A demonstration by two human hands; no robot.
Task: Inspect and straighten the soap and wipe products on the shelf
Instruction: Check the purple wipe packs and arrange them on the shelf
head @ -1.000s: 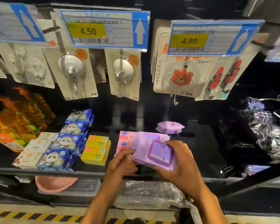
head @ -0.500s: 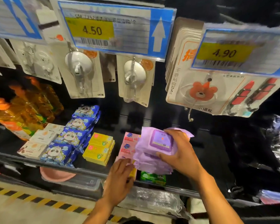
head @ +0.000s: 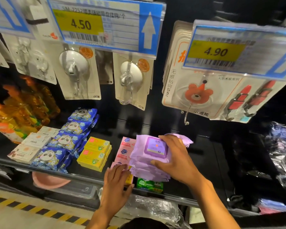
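Observation:
A stack of purple wipe packs sits on the black shelf, over a green pack. My right hand grips the top purple pack, thumb at its near edge and fingers over its far side. My left hand rests with straight fingers on the nearest pink soap box at the shelf's front edge, partly covering a small yellow box. More pink soap boxes lie behind, touching the purple stack. Yellow soap boxes, blue panda wipe packs and white soap boxes stand in rows to the left.
Orange bottles fill the shelf's far left. Carded hooks and price tags hang above. Plastic-wrapped goods lie at the right. A pink basin sits on the lower level. Bare black shelf lies right of the purple stack.
My right hand has carried the purple pack away from me and set it on the stack. My left hand has stayed on the front pink box. The view has drawn closer.

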